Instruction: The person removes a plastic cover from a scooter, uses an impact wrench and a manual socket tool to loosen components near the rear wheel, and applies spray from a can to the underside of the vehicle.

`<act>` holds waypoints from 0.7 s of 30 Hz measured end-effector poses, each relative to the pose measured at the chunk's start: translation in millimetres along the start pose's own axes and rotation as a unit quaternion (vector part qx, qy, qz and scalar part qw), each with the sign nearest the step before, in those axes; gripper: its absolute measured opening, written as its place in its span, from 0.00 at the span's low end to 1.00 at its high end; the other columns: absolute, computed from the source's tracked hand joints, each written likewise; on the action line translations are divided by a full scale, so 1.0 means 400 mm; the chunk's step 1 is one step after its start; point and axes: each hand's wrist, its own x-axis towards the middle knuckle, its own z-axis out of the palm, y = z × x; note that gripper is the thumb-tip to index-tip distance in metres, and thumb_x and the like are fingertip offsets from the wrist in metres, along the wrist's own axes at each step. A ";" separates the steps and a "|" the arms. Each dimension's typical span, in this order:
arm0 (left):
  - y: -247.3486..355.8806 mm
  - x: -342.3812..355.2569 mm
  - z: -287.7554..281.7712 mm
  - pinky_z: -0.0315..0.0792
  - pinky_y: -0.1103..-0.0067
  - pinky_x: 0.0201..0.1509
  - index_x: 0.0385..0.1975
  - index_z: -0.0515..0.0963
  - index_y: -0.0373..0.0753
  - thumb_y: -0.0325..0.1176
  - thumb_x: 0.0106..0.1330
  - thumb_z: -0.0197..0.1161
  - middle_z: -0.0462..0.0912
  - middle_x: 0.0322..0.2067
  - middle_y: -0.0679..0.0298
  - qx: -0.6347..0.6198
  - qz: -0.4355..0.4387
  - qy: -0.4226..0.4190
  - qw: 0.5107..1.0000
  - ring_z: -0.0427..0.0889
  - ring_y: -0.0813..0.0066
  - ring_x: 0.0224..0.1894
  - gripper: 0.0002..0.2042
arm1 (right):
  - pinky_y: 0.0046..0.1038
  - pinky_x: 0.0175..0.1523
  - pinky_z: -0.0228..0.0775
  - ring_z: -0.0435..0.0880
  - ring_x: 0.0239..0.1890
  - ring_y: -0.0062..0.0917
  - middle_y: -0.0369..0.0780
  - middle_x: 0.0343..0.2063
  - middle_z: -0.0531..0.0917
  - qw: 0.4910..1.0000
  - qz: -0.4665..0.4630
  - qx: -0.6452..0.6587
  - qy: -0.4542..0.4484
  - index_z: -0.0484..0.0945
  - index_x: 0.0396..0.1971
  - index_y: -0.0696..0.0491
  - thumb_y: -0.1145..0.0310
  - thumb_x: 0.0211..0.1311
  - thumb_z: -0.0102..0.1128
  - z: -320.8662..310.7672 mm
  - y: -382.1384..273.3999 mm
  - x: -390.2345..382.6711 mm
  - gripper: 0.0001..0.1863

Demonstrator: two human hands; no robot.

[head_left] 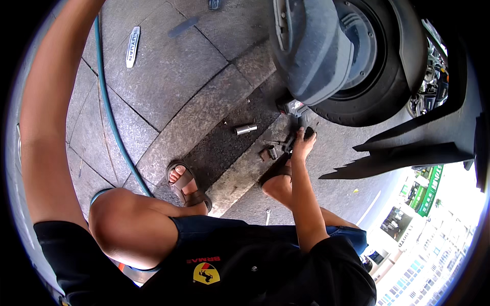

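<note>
At far left, the person's left arm (48, 132) stretches up out of view, so its hand's grip cannot be told. A blue-green hose (108, 104) crosses the grey paving (178, 56). A shiny silver cylindrical socket (246, 129) lies seemingly within easy reach. The right hand (304, 145) grips a black power tool (301, 122) beside the black rubber tyre (352, 115), probably steadying it.

The right hand (304, 145) holds a power tool (301, 121) near the scooter wheel (371, 56); a silver socket (246, 129) lies on dark ground (206, 153).
</note>
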 end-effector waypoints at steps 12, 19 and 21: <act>0.026 -0.027 0.014 0.75 0.60 0.41 0.31 0.83 0.39 0.33 0.54 0.62 0.79 0.34 0.52 0.071 -0.131 0.137 0.979 0.80 0.47 0.35 0.08 | 0.44 0.62 0.62 0.72 0.57 0.44 0.45 0.50 0.79 0.908 -0.089 -0.312 -0.267 0.66 0.58 0.52 0.48 0.45 0.70 0.032 0.089 0.185 0.41; 0.040 -0.052 0.086 0.77 0.62 0.42 0.36 0.82 0.43 0.31 0.52 0.60 0.80 0.36 0.57 0.079 -0.113 0.137 0.981 0.84 0.55 0.37 0.11 | 0.47 0.49 0.72 0.80 0.42 0.51 0.57 0.38 0.81 0.925 -0.104 -0.261 -0.254 0.72 0.38 0.56 0.49 0.40 0.68 -0.038 -0.089 0.071 0.30; 0.026 -0.058 0.086 0.76 0.63 0.37 0.34 0.80 0.42 0.32 0.53 0.64 0.78 0.35 0.59 0.081 -0.095 0.170 0.978 0.82 0.55 0.34 0.09 | 0.43 0.47 0.73 0.82 0.39 0.51 0.54 0.33 0.83 0.931 -0.074 -0.135 -0.331 0.75 0.38 0.57 0.51 0.39 0.71 -0.049 -0.108 0.017 0.29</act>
